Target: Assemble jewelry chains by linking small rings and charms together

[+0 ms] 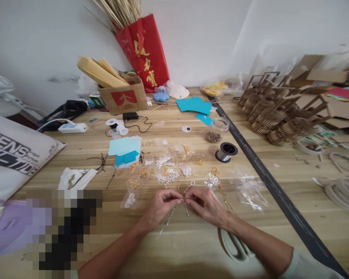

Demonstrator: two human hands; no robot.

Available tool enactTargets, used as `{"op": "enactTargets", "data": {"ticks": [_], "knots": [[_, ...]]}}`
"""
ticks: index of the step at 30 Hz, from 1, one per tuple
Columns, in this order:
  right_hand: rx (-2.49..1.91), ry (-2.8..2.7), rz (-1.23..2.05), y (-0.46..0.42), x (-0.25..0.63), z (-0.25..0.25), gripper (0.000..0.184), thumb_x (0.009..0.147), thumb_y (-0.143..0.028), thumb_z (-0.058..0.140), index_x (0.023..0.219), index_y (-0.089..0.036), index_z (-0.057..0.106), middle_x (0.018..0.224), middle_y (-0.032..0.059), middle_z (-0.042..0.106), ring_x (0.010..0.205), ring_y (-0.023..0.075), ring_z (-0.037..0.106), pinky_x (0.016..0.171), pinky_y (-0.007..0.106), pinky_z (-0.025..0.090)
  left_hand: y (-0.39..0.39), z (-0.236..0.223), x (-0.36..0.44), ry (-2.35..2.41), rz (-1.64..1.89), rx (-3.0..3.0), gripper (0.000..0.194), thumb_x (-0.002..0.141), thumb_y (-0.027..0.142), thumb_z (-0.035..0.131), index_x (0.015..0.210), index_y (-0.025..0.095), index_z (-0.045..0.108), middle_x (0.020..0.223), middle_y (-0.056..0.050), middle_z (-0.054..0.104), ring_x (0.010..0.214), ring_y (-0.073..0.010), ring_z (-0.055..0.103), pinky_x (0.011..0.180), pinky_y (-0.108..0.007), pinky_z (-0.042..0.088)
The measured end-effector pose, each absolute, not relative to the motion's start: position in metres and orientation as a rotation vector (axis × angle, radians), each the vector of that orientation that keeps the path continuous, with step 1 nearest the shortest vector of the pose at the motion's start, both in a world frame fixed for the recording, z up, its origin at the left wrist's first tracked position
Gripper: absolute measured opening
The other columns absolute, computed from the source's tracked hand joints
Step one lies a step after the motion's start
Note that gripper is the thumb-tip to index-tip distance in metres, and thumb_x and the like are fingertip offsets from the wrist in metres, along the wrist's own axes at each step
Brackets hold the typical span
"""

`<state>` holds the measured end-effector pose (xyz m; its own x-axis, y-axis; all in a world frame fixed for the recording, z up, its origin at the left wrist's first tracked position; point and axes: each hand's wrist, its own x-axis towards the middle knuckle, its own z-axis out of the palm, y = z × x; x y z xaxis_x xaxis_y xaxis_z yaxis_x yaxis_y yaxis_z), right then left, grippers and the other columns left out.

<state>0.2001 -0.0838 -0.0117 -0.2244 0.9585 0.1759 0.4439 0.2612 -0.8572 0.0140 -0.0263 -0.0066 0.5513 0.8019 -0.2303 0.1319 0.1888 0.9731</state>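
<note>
My left hand [162, 205] and my right hand [206, 204] meet above the table, thumb and forefinger pinched in each. A silver chain [166, 224] is held between the fingertips, with one end trailing down to the left and a short piece hanging below the right fingers. A round clasp ring [192, 183] shows just behind the right fingers. What exactly sits at the meeting point is too small to make out. Under my right forearm lies a pair of scissors [232, 248], partly covered. A gold chain [225, 197] stretches beside the right hand.
Small bags of silver rings [130, 200] and gold findings [133, 184] spread beyond my hands. A wire spool [226, 152] and a tub of beads [214, 136] stand right of them. A dark strip [256, 159] crosses the table; woven baskets [267, 112] stand beyond it.
</note>
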Motion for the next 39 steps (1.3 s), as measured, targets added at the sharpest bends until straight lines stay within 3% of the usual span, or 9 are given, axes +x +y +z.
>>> {"op": "enactTargets", "data": {"ticks": [39], "knots": [[-1.279, -1.843, 0.862, -0.0835, 0.2002, -0.0114, 0.012, 0.09, -0.02, 0.053, 0.081, -0.018, 0.06, 0.07, -0.0002, 0.059, 0.062, 0.012, 0.052, 0.058, 0.023, 0.039, -0.028, -0.006, 0.0129, 0.907, 0.605, 1.389, 0.006, 0.07, 0.018, 0.07, 0.073, 0.016, 0.075, 0.075, -0.005, 0.074, 0.07, -0.017, 0.065, 0.068, -0.026, 0.048]]}}
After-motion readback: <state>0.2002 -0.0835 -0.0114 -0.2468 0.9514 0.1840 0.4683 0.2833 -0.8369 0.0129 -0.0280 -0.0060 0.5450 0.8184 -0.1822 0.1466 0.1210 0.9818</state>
